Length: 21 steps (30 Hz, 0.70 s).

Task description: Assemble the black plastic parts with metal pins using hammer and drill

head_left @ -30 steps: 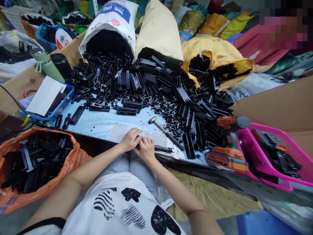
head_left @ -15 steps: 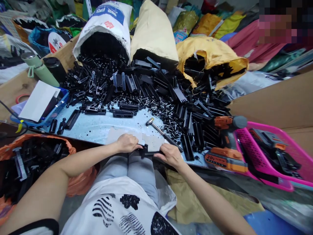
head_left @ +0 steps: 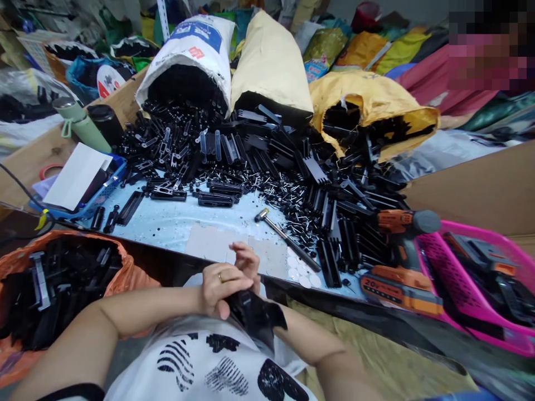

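Note:
My left hand [head_left: 220, 287], with a ring on one finger, is closed around the top of a black plastic part [head_left: 256, 317] held over my lap. My right hand [head_left: 247, 263] sits just behind it, fingers curled against the same part; most of that hand is hidden by the left one. Both hands are off the light blue tabletop [head_left: 175, 214], near its front edge. A small hammer [head_left: 284, 236] lies on the table just beyond them.
A big heap of black plastic parts [head_left: 267, 156] spills from three sacks [head_left: 271, 61] at the back. An orange cordless drill [head_left: 397, 262] and a pink basket [head_left: 476, 273] are at right. An orange bag of parts [head_left: 62, 278] is at left, beside a blue tray [head_left: 83, 184] and green bottle [head_left: 81, 122].
Both hands have left the table edge and come back toward my body, lifting the black part over my lap. The right hand moved left, behind the left hand.

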### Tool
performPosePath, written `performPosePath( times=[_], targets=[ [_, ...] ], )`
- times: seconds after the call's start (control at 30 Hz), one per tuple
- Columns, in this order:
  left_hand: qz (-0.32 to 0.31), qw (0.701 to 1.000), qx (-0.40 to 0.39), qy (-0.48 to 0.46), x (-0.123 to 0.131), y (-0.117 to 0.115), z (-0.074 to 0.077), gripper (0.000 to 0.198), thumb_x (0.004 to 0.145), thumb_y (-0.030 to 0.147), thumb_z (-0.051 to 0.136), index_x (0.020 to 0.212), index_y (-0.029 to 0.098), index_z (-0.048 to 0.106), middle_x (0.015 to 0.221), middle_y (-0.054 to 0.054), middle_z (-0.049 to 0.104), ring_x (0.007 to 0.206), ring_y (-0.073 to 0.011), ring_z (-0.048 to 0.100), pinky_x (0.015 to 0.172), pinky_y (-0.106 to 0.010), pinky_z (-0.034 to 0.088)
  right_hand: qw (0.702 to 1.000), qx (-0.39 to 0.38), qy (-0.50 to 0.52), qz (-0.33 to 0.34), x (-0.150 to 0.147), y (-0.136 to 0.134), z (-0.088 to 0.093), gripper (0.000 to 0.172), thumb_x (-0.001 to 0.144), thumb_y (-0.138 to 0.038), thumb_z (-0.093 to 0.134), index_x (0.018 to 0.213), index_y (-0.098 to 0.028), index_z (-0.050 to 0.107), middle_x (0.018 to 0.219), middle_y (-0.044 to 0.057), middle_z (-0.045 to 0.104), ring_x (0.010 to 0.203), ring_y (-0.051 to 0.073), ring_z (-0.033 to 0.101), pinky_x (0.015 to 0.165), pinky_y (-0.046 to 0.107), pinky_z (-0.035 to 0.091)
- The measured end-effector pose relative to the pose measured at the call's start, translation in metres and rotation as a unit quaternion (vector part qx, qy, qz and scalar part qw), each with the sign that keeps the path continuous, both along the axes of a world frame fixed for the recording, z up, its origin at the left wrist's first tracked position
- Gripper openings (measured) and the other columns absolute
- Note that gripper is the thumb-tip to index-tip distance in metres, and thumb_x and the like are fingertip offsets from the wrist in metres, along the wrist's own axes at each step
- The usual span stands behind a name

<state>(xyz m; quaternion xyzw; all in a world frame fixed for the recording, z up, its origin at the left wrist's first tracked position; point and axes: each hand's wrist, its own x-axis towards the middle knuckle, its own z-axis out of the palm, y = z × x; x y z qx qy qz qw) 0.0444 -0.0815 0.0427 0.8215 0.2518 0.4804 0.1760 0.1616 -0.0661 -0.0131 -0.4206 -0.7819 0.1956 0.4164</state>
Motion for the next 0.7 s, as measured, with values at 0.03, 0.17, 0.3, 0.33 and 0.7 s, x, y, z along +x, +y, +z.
performPosePath(
  times=[0.03,0.17,0.3,0.33,0.7],
  targets=[
    [0.019,0.999,0.025,0.038,-0.004,0.008,-0.011,0.079,0.087,0.067,0.003,0.104,0.017,0.062,0.082,-0.011,0.062,0.081,-0.0201,0.060,0.070,-0.033,0.049,0.998,0.008,0.027,-0.053,-0.008,0.014,-0.008,0.045,0.092,-0.042,0.013,0.124,-0.021,0.038,0.112,0.016,0.048,0.108,0.027,0.048,0.085,0.046,0.043],
    [0.098,0.960,0.038,0.258,-0.031,0.063,-0.046,0.075,0.078,0.077,0.028,0.120,0.023,0.058,0.098,-0.013,0.061,0.094,-0.0246,0.058,0.081,-0.038,0.047,0.996,0.045,0.015,-0.081,0.005,0.101,-0.013,0.034,0.093,-0.038,0.028,0.119,-0.021,0.041,0.118,0.014,0.050,0.113,0.024,0.046,0.093,0.043,0.040],
    [0.127,0.904,-0.030,0.408,-0.047,0.131,-0.061,0.055,0.084,0.056,0.047,0.127,0.022,0.052,0.110,-0.016,0.058,0.109,-0.0291,0.050,0.094,-0.045,0.036,0.969,0.005,-0.203,-0.141,0.038,0.208,0.005,0.027,0.093,-0.032,0.036,0.107,-0.016,0.053,0.109,0.014,0.058,0.104,0.025,0.049,0.090,0.039,0.039],
    [0.144,0.896,-0.037,0.420,-0.046,0.145,-0.062,0.054,0.085,0.051,0.049,0.129,0.021,0.050,0.113,-0.017,0.057,0.113,-0.0303,0.047,0.097,-0.047,0.033,0.949,-0.012,-0.283,-0.136,0.041,0.231,0.009,0.027,0.093,-0.029,0.035,0.107,-0.015,0.054,0.110,0.015,0.058,0.104,0.025,0.049,0.089,0.039,0.039],
    [0.419,0.833,-0.151,0.328,-0.130,0.198,-0.039,0.044,0.090,0.039,0.042,0.125,0.012,0.048,0.115,-0.016,0.055,0.109,-0.0305,0.046,0.090,-0.042,0.035,0.857,-0.101,-0.499,-0.072,-0.017,0.317,0.019,0.038,0.076,-0.013,0.061,0.113,-0.012,0.049,0.098,0.016,0.066,0.095,0.026,0.063,0.080,0.033,0.044]
  ],
)
